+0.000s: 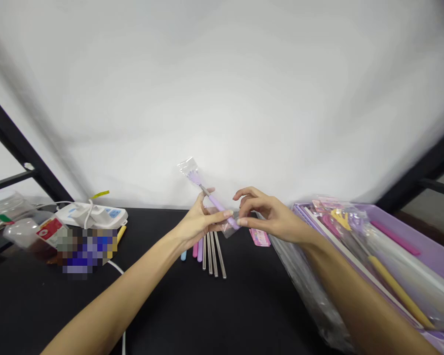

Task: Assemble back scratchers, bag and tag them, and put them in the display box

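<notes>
A purple back scratcher (217,202) with a hand-shaped head and a metal shaft lies slanted inside a clear plastic sleeve (186,165). My left hand (198,222) is closed around its middle, thumb on top, holding it above the black table. At the lower end of the handle, my right hand (270,214) pinches the sleeve between thumb and fingers, its other fingers curled loosely. Below the hands lie several metal rods (216,256) side by side, next to a purple handle (200,251), a pink handle (195,250) and a blue handle (184,255). Their upper ends are hidden.
To the right, a purple bin (403,229) holds bagged back scratchers (388,281). Clear plastic sleeves (299,276) and pink cards (259,237) lie beside it. On the left are a white power strip (113,215), a cable and a plastic container (22,231). A white wall (222,98) stands behind.
</notes>
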Available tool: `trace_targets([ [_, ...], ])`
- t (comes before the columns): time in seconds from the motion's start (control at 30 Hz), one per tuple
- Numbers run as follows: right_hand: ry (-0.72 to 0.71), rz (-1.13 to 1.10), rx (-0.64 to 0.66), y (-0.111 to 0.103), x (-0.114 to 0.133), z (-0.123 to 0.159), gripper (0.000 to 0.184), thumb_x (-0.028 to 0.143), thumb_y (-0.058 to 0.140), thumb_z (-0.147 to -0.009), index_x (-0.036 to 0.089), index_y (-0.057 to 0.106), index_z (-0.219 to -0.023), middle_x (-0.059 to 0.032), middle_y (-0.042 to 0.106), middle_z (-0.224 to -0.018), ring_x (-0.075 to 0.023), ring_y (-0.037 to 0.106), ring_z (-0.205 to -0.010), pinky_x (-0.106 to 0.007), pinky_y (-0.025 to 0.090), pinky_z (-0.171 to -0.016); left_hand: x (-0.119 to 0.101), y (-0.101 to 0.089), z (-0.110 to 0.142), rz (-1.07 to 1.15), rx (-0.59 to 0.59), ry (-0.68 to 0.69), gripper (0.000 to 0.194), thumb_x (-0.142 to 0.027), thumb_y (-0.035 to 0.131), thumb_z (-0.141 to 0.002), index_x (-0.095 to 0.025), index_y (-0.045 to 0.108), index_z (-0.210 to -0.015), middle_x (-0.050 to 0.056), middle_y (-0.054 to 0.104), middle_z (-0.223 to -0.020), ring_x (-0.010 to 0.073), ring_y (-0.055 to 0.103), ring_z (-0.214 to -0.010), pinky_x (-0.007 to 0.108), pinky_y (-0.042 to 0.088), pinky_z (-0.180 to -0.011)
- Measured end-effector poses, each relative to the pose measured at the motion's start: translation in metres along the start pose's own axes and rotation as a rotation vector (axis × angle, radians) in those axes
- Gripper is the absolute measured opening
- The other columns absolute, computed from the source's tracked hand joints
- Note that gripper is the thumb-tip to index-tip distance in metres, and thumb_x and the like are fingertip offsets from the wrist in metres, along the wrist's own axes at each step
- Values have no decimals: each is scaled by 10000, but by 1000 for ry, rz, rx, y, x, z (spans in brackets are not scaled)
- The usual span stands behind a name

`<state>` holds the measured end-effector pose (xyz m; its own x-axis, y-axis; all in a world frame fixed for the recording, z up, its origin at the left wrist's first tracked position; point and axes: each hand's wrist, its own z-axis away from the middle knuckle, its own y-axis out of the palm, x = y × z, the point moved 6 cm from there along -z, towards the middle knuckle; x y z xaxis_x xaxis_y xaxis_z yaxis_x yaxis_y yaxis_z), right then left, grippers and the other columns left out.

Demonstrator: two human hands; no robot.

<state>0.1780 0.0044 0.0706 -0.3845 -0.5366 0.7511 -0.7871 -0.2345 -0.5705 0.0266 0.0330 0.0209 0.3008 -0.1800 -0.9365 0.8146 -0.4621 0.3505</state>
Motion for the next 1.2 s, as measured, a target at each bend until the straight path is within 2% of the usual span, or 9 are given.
trace_targets([
  [0.17, 260, -241, -54, 13, -25, -5, 324, 475, 701, -772, 189, 575, -857, -54, 649, -888, -194, 640, -831, -348, 521, -762, -2, -3, -4, -53, -26, 65, 772, -347, 781, -745, -294, 320, -1363, 37, 690, -931, 214, 706, -847, 430, 547, -838],
  [0.3, 401, -268, -53, 14, -37, -4, 452, 399, 798, -678, 191, 577, -1013, -3, 661, -706, -175, 639, -700, -329, 512, -712, -3, -5, -2, -264, 59, 89, 944, -259, 859, -640, -283, 310, -1407, 114, 657, -1063, 246, 709, -859, 463, 545, -851],
  [0.43, 480, -214, 189, 22, -45, 2, 305, 401, 775, -698, 149, 645, -811, -36, 673, -710, -165, 624, -688, -305, 490, -680, -3, -10, -5, -322, 71, 79, 881, -289, 835, -676, -265, 363, -1420, 151, 628, -1112, 244, 697, -841, 474, 561, -829],
  [0.57, 515, -154, 422, 26, -47, 15, 256, 396, 740, -738, 168, 623, -742, -17, 666, -662, -163, 635, -660, -277, 484, -609, -17, -27, -13, -142, -125, 212, 555, -362, 694, -828, -185, 496, -1316, 136, 647, -1084, 220, 679, -895, 436, 550, -897],
  [0.8, 590, -105, 780, 46, -53, 33, 290, 413, 758, -709, 153, 630, -687, -24, 681, -620, -149, 656, -626, -263, 521, -631, -24, -33, -8, -272, -333, 434, 778, -333, 722, -803, -325, 248, -1421, 17, 664, -913, 142, 675, -706, 346, 582, -777],
  [0.9, 558, -97, 874, 57, -59, 35, 351, 458, 774, -678, 136, 637, -655, -22, 673, -613, -124, 624, -590, -231, 484, -594, -24, -31, -7, -356, -345, 499, 484, -344, 672, -843, -287, 409, -1246, 0, 657, -907, 105, 656, -665, 296, 582, -721],
  [0.97, 551, -95, 896, 61, -63, 36, 366, 475, 772, -675, 134, 643, -645, -17, 666, -613, -116, 614, -592, -221, 468, -592, -23, -30, -9, -428, -321, 500, 271, -360, 659, -850, -224, 535, -1050, 9, 653, -910, 97, 653, -665, 262, 575, -681],
  [1.03, 568, -77, 897, 61, -66, 37, 370, 479, 789, -649, 134, 655, -649, -12, 660, -610, -120, 614, -600, -221, 463, -592, -22, -31, -12, -479, -297, 462, 239, -367, 682, -830, -186, 596, -961, 28, 666, -920, 110, 667, -690, 242, 570, -658],
  [1.2, 565, -48, 772, 41, -64, 32, 384, 467, 823, -600, 150, 691, -772, -41, 711, -750, -169, 657, -718, -248, 490, -646, -15, -29, -13, -441, -223, 329, 468, -317, 742, -774, -206, 565, -1192, 109, 612, -1287, 142, 706, -762, 263, 593, -676],
])
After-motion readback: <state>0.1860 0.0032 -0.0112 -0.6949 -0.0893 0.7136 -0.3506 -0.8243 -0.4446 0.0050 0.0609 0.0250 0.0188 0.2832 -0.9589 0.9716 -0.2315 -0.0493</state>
